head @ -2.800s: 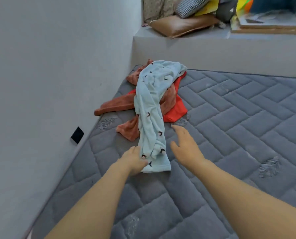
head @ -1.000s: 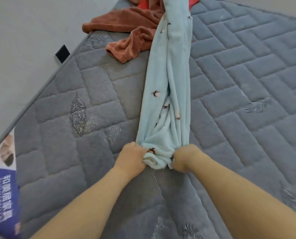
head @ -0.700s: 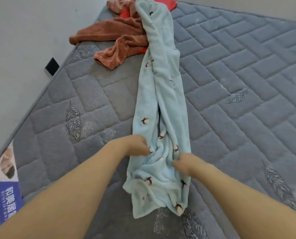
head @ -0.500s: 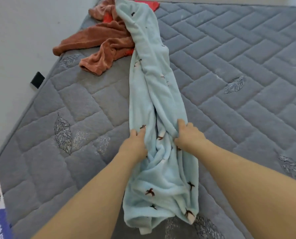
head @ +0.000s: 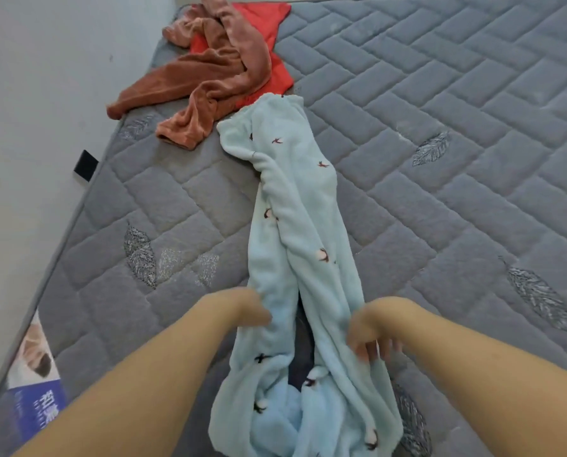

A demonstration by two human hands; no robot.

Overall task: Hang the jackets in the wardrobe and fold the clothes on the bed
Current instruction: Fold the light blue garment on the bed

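A light blue fleece garment [head: 295,245] with small dark bird prints lies stretched lengthwise on the grey quilted mattress [head: 457,133]. Its far end sits just below the clothes pile and its near end is bunched at the bottom of the view. My left hand [head: 247,308] is at the garment's left edge with its fingers curled into the fabric. My right hand [head: 373,331] is motion-blurred on the right edge, fingers spread and pointing back toward me. A rust-brown fleece garment [head: 209,74] lies crumpled over a red garment [head: 269,24] at the far left corner.
A pale wall [head: 38,94] runs along the mattress's left side. A black tag [head: 86,165] sticks out at that edge, and a printed blue label [head: 38,390] sits on the near left corner. Bare mattress spreads to the right.
The blue garment has slid toward me and its far end has come off the pile. Both hands have moved back along it, spreading its two halves apart.
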